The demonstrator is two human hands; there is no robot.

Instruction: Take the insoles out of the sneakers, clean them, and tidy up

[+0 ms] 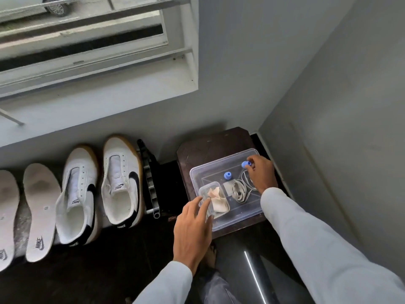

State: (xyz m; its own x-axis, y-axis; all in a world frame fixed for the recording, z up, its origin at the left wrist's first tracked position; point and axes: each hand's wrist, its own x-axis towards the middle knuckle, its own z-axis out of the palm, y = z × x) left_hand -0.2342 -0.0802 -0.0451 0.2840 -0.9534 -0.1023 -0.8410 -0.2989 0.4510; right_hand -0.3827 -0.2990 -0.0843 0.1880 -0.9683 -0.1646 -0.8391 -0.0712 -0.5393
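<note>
Two white sneakers (79, 198) (122, 183) with black swooshes stand unlaced on the floor under the window. Two white insoles (40, 211) (6, 218) lie to their left. On a dark wooden stool (210, 143) sits a clear plastic tray (241, 213) that holds a small clear tub (205, 189) with a beige cloth (218, 200), white laces (238, 191) and a blue cap (227, 175). My right hand (262, 173) pinches a second blue cap (245, 164) at the tray's far right corner. My left hand (192, 231) rests its spread fingers on the small tub's near edge.
A grey wall (328, 150) closes in the right side beside the stool. A black metal bracket (150, 181) lies between the right sneaker and the stool. My bare foot (211, 256) and a metal tube (254, 275) are below the stool. The floor is dark.
</note>
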